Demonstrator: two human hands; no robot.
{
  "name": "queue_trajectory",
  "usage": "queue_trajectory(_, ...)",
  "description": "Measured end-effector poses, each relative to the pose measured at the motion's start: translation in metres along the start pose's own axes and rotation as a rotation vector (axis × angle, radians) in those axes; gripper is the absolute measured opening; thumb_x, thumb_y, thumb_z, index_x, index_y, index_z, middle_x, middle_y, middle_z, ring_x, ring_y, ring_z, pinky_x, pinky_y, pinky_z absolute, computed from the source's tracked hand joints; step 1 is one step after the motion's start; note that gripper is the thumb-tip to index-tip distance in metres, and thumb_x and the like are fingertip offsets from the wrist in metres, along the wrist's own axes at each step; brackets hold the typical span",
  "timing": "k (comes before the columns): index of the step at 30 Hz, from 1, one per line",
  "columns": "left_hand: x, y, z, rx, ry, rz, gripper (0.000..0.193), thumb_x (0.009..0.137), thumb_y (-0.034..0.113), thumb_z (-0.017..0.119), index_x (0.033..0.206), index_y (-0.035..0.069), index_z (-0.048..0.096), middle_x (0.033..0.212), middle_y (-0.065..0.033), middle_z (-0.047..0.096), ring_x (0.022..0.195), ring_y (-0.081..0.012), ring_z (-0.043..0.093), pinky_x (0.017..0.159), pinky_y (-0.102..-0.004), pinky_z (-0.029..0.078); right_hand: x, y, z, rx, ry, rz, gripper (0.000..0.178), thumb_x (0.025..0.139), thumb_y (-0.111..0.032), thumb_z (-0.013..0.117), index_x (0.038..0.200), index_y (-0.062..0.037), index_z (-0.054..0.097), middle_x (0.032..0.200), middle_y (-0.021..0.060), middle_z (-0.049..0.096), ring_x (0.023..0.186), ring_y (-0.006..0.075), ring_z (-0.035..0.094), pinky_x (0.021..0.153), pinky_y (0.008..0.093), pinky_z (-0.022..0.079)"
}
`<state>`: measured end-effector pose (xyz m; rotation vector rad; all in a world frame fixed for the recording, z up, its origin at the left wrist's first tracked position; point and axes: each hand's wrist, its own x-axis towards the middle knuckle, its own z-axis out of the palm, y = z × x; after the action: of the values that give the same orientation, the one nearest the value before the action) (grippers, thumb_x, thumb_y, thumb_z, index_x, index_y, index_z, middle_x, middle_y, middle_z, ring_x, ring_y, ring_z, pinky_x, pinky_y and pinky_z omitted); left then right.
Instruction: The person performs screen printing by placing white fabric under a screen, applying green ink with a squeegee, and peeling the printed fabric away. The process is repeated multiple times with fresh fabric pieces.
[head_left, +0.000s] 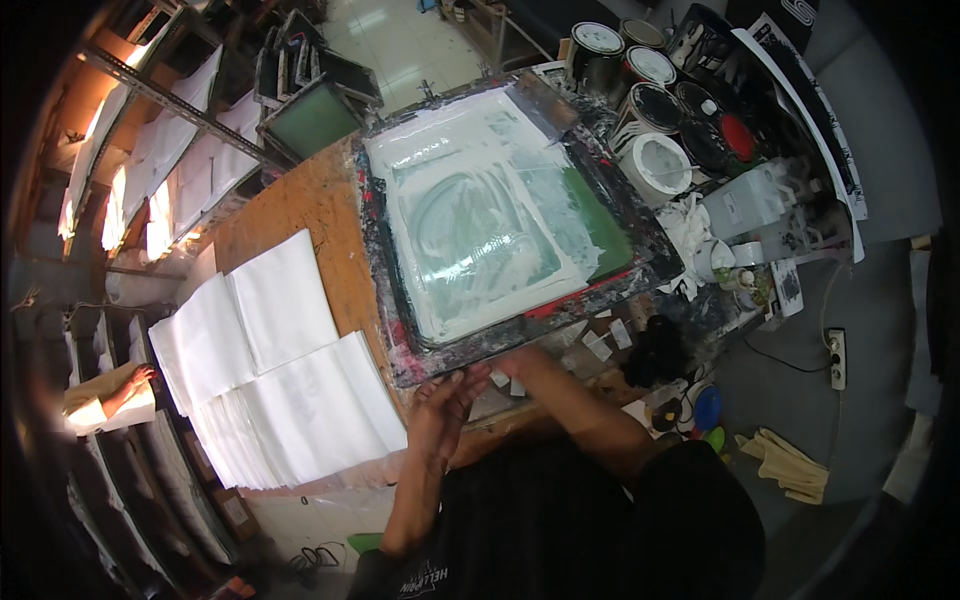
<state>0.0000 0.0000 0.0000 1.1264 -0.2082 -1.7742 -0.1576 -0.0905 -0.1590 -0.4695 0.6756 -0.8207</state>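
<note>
Two bare hands at the six-o'clock edge of a white-smeared green rectangular screen (480, 225) with a black frame, on a brown wooden table (300, 195).
Left hand (449, 398) half-curled; right hand (522, 369) blurred, openness unclear; either's hold cannot be told.

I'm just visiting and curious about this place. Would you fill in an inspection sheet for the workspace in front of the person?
Surface: brown wooden table, marked in places.
Work things: dark-rimmed framed screen, smeared with white paste; green area bare at its right.
Clutter: stacked white sheets at left; cans, clear jugs and crumpled white material at right.
Hands: left hand and right hand close together at the screen's near edge; contact unclear.
Cables: thin dark cable near a white power strip.
Surroundings: rack with sheets at left; crumpled pale yellow item at right.
</note>
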Motion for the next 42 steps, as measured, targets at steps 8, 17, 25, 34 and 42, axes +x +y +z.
queue_trajectory(8, 0.002, -0.003, 0.006, 0.033, 0.014, 0.046, 0.031, 0.099, 0.011, 0.060, 0.123, -0.007, 0.060, 0.120, -0.0258, 0.068, 0.115, -0.0365, 0.066, 0.104, -0.0485, 0.051, 0.053, -0.017, -0.016, 0.076, 0.218, 0.024, 0.044, 0.098, -0.030, 0.056, 0.137, -0.0096, 0.053, 0.130, 0.0150, 0.059, 0.118, 0.0239, 0.057, 0.106, 0.0428, 0.041)
queue_trajectory(17, -0.007, 0.011, 0.013, 0.026, -0.025, 0.088, 0.029, 0.097, 0.011, 0.062, 0.123, -0.004, 0.063, 0.114, -0.0216, 0.071, 0.113, -0.0327, 0.067, 0.102, -0.0490, 0.052, 0.082, -0.021, -0.026, 0.078, 0.352, -0.012, 0.039, 0.094, -0.016, 0.059, 0.132, -0.0063, 0.056, 0.120, 0.0125, 0.063, 0.111, 0.0209, 0.060, 0.098, 0.0387, 0.047)
queue_trajectory(25, -0.002, 0.016, 0.016, 0.026, -0.021, 0.190, 0.018, 0.098, 0.017, 0.064, 0.106, 0.002, 0.070, 0.112, -0.0169, 0.073, 0.113, -0.0294, 0.068, 0.102, -0.0471, 0.051, 0.013, -0.040, -0.060, -0.233, 0.458, 0.021, 0.036, 0.091, -0.003, 0.062, 0.127, -0.0033, 0.059, 0.112, 0.0102, 0.066, 0.105, 0.0183, 0.063, 0.090, 0.0350, 0.051)
queue_trajectory(34, 0.004, 0.038, 0.063, 0.055, -0.071, 0.445, 0.022, 0.102, 0.019, 0.061, 0.111, -0.001, 0.064, 0.108, -0.0182, 0.073, 0.105, -0.0282, 0.070, 0.099, -0.0430, 0.053, -0.157, -0.257, -0.130, -1.905, 1.281, -0.821, 0.032, 0.081, 0.007, 0.065, 0.113, 0.0049, 0.067, 0.106, 0.0192, 0.071, 0.094, 0.0358, 0.070, 0.089, 0.0437, 0.054)
queue_trajectory(42, -0.002, 0.027, 0.071, 0.018, 0.121, 0.599, 0.023, 0.100, 0.018, 0.061, 0.111, -0.002, 0.065, 0.109, -0.0154, 0.070, 0.110, -0.0272, 0.067, 0.102, -0.0461, 0.053, -0.168, -0.260, 0.032, -1.658, 0.671, -1.555, 0.034, 0.101, -0.023, 0.057, 0.126, -0.0012, 0.065, 0.133, 0.0212, 0.064, 0.126, 0.0404, 0.059, 0.105, 0.0504, 0.046)
